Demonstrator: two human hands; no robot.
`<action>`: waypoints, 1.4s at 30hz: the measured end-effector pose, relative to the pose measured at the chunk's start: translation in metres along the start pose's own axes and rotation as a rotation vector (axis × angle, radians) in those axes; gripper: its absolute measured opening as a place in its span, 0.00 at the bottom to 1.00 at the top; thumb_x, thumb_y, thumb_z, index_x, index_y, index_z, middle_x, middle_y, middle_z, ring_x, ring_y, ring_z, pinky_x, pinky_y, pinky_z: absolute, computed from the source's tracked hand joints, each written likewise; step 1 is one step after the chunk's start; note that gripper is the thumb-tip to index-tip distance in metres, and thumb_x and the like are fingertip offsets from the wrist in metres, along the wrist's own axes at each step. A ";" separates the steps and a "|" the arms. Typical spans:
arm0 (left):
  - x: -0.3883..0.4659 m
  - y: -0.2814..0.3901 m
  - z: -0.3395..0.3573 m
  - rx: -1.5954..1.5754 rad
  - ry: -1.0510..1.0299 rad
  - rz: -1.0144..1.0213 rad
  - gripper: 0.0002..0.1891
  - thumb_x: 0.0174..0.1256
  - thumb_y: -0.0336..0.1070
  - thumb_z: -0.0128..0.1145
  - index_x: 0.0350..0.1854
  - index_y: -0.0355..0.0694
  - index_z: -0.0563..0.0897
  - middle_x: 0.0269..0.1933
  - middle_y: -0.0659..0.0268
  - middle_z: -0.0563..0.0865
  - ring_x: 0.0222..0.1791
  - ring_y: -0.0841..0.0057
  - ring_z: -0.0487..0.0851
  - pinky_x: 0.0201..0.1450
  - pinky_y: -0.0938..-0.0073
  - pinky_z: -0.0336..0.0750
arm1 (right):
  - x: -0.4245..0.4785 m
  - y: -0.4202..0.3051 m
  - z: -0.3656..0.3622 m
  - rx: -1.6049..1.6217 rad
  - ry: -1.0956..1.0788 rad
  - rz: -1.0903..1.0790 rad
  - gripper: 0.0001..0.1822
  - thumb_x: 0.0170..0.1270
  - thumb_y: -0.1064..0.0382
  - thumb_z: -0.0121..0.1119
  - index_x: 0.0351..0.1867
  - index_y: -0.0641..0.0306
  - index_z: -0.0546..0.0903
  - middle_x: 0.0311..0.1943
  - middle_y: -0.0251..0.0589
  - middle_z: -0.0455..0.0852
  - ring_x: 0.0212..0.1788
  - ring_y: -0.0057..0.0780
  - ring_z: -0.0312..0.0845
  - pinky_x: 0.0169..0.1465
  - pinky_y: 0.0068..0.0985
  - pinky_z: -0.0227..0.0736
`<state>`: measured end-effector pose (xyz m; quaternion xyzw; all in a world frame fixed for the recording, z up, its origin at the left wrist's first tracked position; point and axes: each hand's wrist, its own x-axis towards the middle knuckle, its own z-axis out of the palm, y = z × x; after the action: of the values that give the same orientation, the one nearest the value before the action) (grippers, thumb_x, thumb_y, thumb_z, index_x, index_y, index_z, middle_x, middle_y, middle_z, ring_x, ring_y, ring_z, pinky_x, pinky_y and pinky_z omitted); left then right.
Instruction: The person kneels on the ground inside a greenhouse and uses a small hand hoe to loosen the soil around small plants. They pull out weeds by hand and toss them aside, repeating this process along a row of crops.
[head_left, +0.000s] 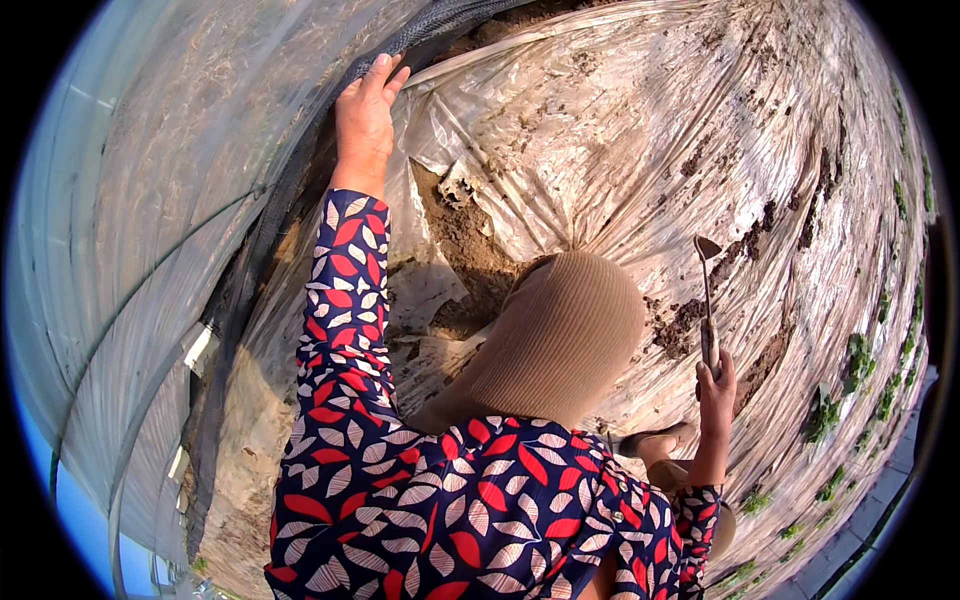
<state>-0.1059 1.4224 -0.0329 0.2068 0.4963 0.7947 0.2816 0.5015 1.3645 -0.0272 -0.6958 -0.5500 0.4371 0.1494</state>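
My left hand (367, 112) reaches up at the top left, its fingers touching a dark mesh netting (409, 37) along the foot of a clear plastic greenhouse wall (187, 127). Whether the fingers grip the netting cannot be told. On the right, my right hand (718, 379) is closed around the handle of a small hand hoe (708, 300), its metal blade pointing up and away from me. Clear plastic mulch film (660, 112) with dirt on it covers the ground. Near my bent knee the film is torn, and brown soil (469, 240) shows through.
Green seedlings (859, 364) poke through the film at the right. Dark soil clumps (679, 326) lie between my knee and the hoe. A curved greenhouse hoop (142, 289) and white clips (198, 349) are at the left. My shod foot (656, 442) is beneath me, near the right forearm.
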 end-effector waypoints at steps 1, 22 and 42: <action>0.000 0.001 -0.007 0.030 0.012 0.012 0.18 0.69 0.37 0.63 0.46 0.22 0.81 0.48 0.51 0.84 0.54 0.66 0.82 0.63 0.63 0.76 | 0.018 -0.028 0.027 -0.139 -0.045 -0.103 0.20 0.70 0.59 0.60 0.59 0.65 0.74 0.27 0.31 0.76 0.27 0.17 0.67 0.31 0.19 0.66; -0.036 0.000 0.012 0.060 0.032 -0.059 0.12 0.71 0.33 0.60 0.42 0.25 0.83 0.46 0.54 0.84 0.52 0.67 0.82 0.69 0.56 0.72 | 0.188 -0.292 0.335 -0.751 -0.205 -0.969 0.20 0.66 0.63 0.51 0.60 0.43 0.76 0.45 0.55 0.82 0.39 0.47 0.85 0.40 0.37 0.82; -0.079 -0.039 0.019 0.004 -0.061 -0.303 0.16 0.75 0.40 0.55 0.49 0.29 0.81 0.58 0.47 0.81 0.62 0.62 0.78 0.66 0.60 0.74 | 0.131 -0.134 0.195 -0.367 -0.214 -0.901 0.23 0.64 0.63 0.61 0.62 0.48 0.75 0.36 0.48 0.79 0.36 0.51 0.81 0.38 0.42 0.77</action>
<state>-0.0249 1.3969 -0.0637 0.1541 0.5147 0.7356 0.4127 0.2673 1.4756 -0.1048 -0.3553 -0.8760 0.2941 0.1414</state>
